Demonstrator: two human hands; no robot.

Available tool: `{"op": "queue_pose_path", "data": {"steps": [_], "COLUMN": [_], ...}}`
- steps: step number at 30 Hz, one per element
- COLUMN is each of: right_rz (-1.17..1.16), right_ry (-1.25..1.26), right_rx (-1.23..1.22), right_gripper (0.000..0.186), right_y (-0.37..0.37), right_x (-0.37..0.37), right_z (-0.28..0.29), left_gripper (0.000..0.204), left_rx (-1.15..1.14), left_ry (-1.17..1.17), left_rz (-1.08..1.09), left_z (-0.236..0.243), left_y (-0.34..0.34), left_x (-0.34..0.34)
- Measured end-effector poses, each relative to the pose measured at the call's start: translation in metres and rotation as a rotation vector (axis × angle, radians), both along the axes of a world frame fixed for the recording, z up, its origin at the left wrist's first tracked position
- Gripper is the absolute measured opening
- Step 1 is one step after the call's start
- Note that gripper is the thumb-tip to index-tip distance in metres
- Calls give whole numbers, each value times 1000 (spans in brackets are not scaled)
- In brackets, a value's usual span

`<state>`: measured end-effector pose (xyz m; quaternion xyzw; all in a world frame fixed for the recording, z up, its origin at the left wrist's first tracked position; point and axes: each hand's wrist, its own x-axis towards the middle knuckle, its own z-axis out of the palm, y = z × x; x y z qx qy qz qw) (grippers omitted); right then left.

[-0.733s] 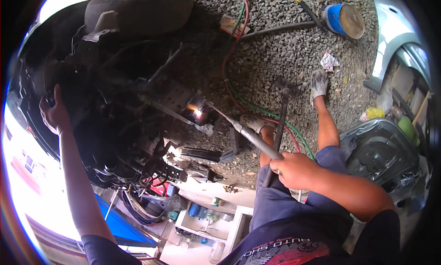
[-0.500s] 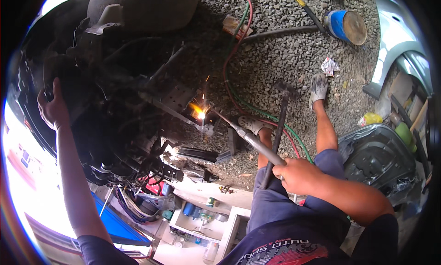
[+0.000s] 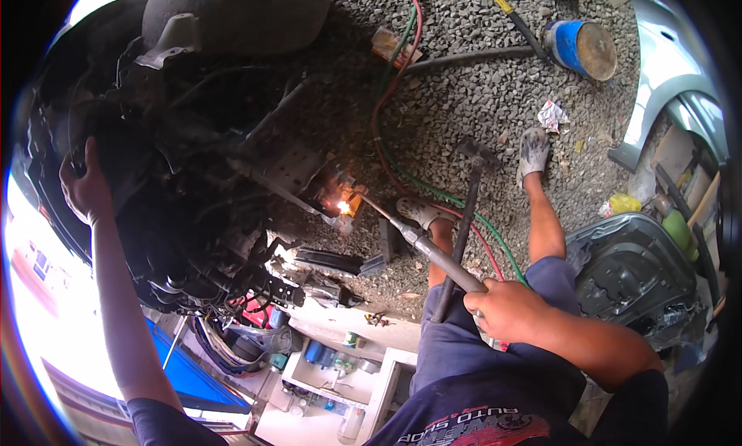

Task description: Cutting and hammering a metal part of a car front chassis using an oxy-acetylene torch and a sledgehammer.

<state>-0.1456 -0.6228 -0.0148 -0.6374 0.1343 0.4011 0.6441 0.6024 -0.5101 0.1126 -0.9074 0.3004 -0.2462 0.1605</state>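
Note:
In my right hand [image 3: 506,311] is the grey handle of a cutting torch [image 3: 421,241], its thin tube pointing up and left. A bright orange flame [image 3: 344,206] burns at the end of a metal frame rail [image 3: 290,171] on the car's exposed front. My left arm reaches far to the left, where my left hand [image 3: 89,187] grips the dark edge of the car [image 3: 54,206], thumb pointing up; some of its fingers are hidden. A sledgehammer [image 3: 461,241] stands beside the torch, its handle passing behind it and leaning against my leg.
Red and green hoses [image 3: 379,129] run across the gravel [image 3: 456,98]. A blue can [image 3: 568,44] lies at the far right. Grey car panels [image 3: 641,268] stand on the right. A white cabinet [image 3: 321,384] with bottles is near me, and a tyre [image 3: 255,17] lies at the back left.
The torch tip and flame have shifted slightly right and down, and my right hand has moved a little down. The flying sparks have lessened. My left hand stays on the car.

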Motion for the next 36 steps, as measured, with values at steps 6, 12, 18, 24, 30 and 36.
{"op": "queue_pose_path", "data": {"steps": [6, 12, 18, 24, 30, 36], "right_rz": [-7, 8, 14, -38, -16, -33], "right_ry": [13, 13, 20, 8, 35, 43], "right_rx": [18, 49, 93, 47, 84, 113], "right_gripper": [15, 16, 19, 15, 17, 16], "right_y": [-4, -13, -12, -5, -10, -5], "right_x": [-4, 0, 0, -6, 0, -2], "right_z": [1, -2, -8, -8, -6, -5], "left_gripper": [97, 98, 94, 90, 93, 95], "left_rx": [5, 18, 28, 20, 25, 18], "left_ry": [-11, -10, -11, -14, -4, 8], "left_rz": [-22, -28, -51, -46, -24, -20], "left_z": [-1, -2, 0, -3, 2, 1], "left_y": [1, 1, -2, -2, 1, -1], "left_x": [1, 0, 3, -3, 3, 3]}}
